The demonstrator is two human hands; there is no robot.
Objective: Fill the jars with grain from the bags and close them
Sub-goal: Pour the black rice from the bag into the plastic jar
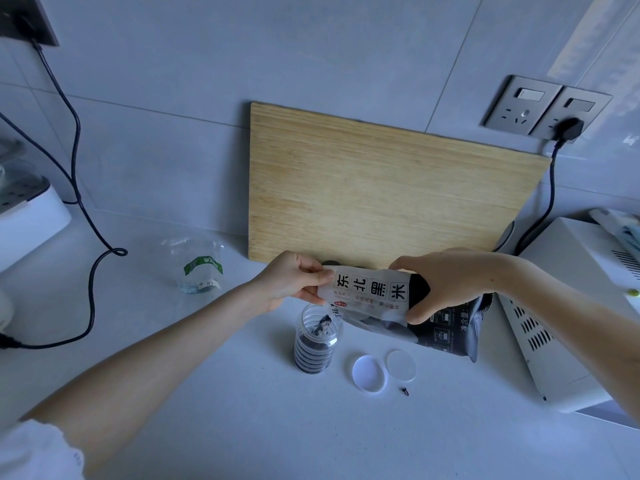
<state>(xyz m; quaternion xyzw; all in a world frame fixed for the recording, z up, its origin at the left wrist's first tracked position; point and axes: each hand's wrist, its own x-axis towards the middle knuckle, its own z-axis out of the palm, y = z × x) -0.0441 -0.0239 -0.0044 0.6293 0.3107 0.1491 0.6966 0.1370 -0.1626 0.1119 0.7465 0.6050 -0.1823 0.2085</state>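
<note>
- While the bag [367, 292] is tipped with its mouth over the jar [316, 341], pouring is the step in hand. Dark grain shows at the jar's open top.
- The left hand [294, 278] pinches the bag's mouth end, thumb and fingers clamped on the film.
- The right hand [446, 282] grips the bag's body, fingers curled round it.
- The jar stands upright on the counter [242, 410], just below the left hand, and looks mostly full.
- A cap [369, 374] and a clear disc [400, 365] lie side by side, just right of the jar.
- Next, probably: level the bag before grain spills over, set it down, then free a hand for the disc and cap.
</note>
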